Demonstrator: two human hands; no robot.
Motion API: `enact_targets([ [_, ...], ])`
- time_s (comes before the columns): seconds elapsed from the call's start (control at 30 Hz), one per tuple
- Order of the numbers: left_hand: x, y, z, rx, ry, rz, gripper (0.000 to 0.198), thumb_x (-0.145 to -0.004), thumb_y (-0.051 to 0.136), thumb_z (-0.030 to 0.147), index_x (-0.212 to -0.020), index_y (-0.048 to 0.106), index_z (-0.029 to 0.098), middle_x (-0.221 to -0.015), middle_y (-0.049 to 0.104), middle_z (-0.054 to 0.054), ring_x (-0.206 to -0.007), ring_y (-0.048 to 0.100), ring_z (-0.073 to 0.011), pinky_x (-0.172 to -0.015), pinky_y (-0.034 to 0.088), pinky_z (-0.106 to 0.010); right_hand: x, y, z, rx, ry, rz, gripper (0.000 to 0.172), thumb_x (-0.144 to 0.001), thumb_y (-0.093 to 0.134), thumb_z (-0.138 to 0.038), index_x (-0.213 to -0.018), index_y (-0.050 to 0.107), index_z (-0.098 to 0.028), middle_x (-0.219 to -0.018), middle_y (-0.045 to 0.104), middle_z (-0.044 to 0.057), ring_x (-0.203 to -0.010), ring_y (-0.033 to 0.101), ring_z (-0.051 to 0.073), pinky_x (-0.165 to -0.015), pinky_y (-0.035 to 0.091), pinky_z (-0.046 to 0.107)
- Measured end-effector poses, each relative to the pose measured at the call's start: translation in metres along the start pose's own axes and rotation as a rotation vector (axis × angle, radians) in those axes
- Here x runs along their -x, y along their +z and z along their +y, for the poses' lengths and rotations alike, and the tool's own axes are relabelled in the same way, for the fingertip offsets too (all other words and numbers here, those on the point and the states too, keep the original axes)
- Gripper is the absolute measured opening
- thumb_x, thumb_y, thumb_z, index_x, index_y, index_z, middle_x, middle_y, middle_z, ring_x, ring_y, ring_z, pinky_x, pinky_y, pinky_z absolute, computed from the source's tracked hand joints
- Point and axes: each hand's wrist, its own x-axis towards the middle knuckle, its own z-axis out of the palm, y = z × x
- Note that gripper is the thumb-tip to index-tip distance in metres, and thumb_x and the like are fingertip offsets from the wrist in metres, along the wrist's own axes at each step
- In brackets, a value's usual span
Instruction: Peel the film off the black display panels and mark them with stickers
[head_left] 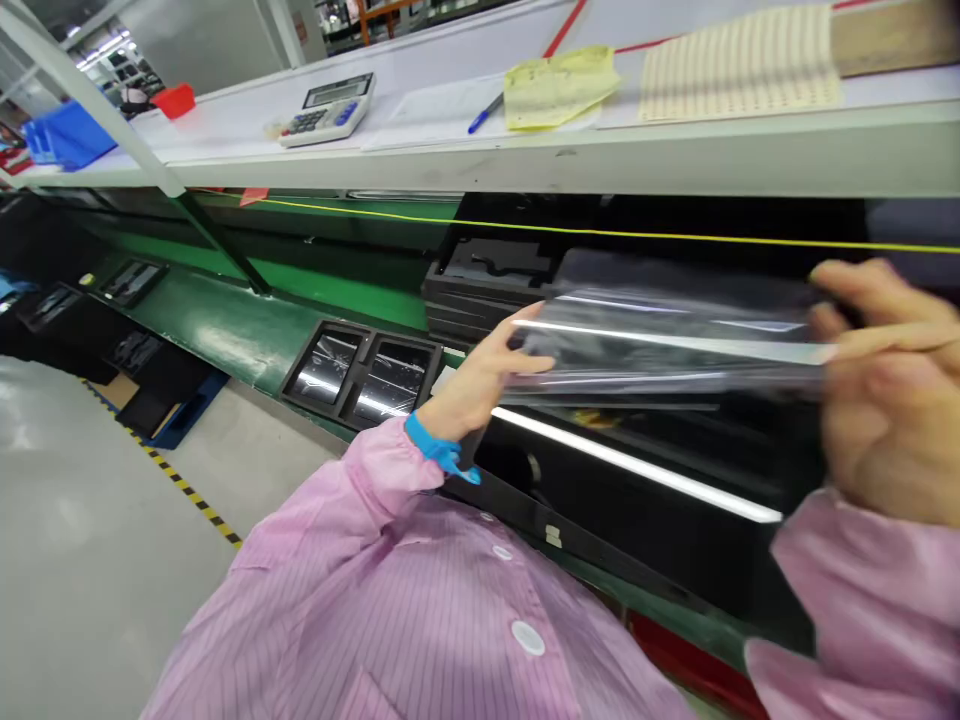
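Observation:
A sheet of clear plastic film (675,335) stretches between my two hands, blurred by motion and streaked with reflected light. My left hand (480,375), with a blue band at the wrist, pinches its left edge. The right end is gripped by my right hand (892,390), its fingers bent and smeared. Below the film lies a large glossy black panel (637,500), which reflects a bright light strip. Left of my left hand, a black tray (349,405) holds two dark glossy panels in separate compartments.
Behind the film, black trays (480,300) are stacked under a white shelf (525,160). On the shelf lie a calculator (330,110), a blue pen (486,113) and yellow paper (559,88). A yellow cord (450,221) runs across below the shelf's edge.

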Motion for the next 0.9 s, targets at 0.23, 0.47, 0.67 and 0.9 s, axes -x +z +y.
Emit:
enact_targets([
  [0.23,-0.006,-0.138,-0.038,-0.499,0.101,0.404,0.082,-0.075,0.042,0.001,-0.151,0.013,0.017,-0.133,0.059,-0.012,-0.117,0.059,-0.0205,-0.108,0.041,-0.042,0.091,-0.032,0.151,0.678,0.953,-0.204,0.023,-0.087,0.063,-0.037,-0.083,0.059,-0.014,-0.116,0.057,0.016,-0.127,0.043,0.032,-0.111,0.029,0.054],
  [0.47,-0.029,-0.169,-0.138,-0.943,-0.069,0.595,0.047,-0.088,0.061,0.027,-0.133,0.050,0.017,-0.147,0.042,-0.013,-0.137,0.039,-0.0329,-0.112,0.029,-0.062,0.188,-0.052,0.217,1.043,1.318,-0.244,0.044,-0.095,0.060,-0.039,-0.131,0.051,-0.017,-0.139,0.038,0.016,-0.132,0.035,0.033,-0.107,0.037,0.055],
  [0.67,-0.035,-0.178,-0.208,-1.173,-0.157,0.611,0.047,-0.090,0.059,0.033,-0.134,0.050,0.019,-0.145,0.045,-0.012,-0.132,0.044,-0.0309,-0.108,0.037,-0.059,0.210,-0.064,0.237,0.990,1.253,-0.209,0.038,-0.098,0.057,-0.036,-0.130,0.052,-0.015,-0.131,0.046,0.015,-0.124,0.044,0.029,-0.102,0.044,0.049],
  [0.9,-0.044,-0.185,-0.232,-1.194,-0.181,0.492,0.045,-0.090,0.059,0.035,-0.131,0.051,0.018,-0.142,0.047,-0.012,-0.128,0.048,-0.0296,-0.105,0.041,-0.056,0.213,-0.070,0.257,0.980,1.282,-0.152,0.038,-0.096,0.061,-0.038,-0.122,0.055,-0.011,-0.122,0.051,0.012,-0.116,0.050,0.026,-0.101,0.044,0.049],
])
